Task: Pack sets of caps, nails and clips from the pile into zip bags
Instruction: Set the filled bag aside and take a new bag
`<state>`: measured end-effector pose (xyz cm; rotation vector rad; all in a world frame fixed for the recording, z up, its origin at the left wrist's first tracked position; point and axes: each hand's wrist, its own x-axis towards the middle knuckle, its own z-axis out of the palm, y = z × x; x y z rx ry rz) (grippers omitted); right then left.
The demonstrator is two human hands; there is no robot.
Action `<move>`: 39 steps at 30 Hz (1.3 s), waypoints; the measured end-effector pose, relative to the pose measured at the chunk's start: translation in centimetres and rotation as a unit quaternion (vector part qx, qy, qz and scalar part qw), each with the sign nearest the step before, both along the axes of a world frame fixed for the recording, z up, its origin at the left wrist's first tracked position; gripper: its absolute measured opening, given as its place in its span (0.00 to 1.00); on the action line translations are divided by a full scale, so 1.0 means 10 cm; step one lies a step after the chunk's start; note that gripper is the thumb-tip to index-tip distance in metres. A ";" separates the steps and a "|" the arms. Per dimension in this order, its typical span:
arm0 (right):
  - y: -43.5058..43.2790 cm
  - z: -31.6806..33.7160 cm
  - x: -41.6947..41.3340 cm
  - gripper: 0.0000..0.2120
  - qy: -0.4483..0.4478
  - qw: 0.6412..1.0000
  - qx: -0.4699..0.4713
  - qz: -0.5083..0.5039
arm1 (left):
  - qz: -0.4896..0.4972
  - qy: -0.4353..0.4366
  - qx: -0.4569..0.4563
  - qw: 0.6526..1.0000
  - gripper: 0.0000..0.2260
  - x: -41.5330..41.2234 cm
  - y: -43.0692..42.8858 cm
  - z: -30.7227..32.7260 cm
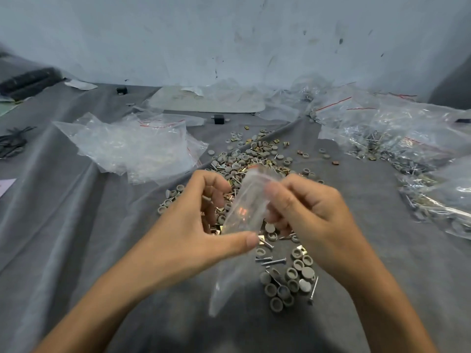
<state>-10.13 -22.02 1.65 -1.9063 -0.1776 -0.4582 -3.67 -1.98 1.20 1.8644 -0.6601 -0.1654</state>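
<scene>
A small clear zip bag [244, 207] is held up between both hands over the pile. My right hand [313, 212] pinches its upper part with thumb and fingers. My left hand [201, 220] curls beside it, thumb against the bag's lower side, and seems to hold a nail and small parts in its fingers. The pile [254, 159] of grey caps, brass clips and nails spreads across the grey cloth from mid table toward me. A cluster of grey caps [288, 284] and a few nails [274, 262] lie just below my right hand.
A heap of empty zip bags [137, 146] lies to the left. Filled bags [397, 133] are stacked at the right. A flat white sheet [209, 100] lies at the back by the wall. Black items [28, 82] sit far left.
</scene>
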 end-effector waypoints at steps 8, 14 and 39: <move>-0.18 0.04 0.03 0.18 -0.018 0.967 0.171 -0.188 | 0.062 -0.196 0.139 0.969 0.08 -0.02 0.04 -0.07; -0.30 0.09 0.03 0.12 -0.008 0.961 0.231 -0.150 | 0.051 -0.101 0.022 0.993 0.07 0.01 0.05 -0.03; -0.31 0.12 0.01 0.09 -0.039 0.971 0.232 -0.043 | -0.004 -0.039 -0.118 0.992 0.22 0.01 0.04 0.05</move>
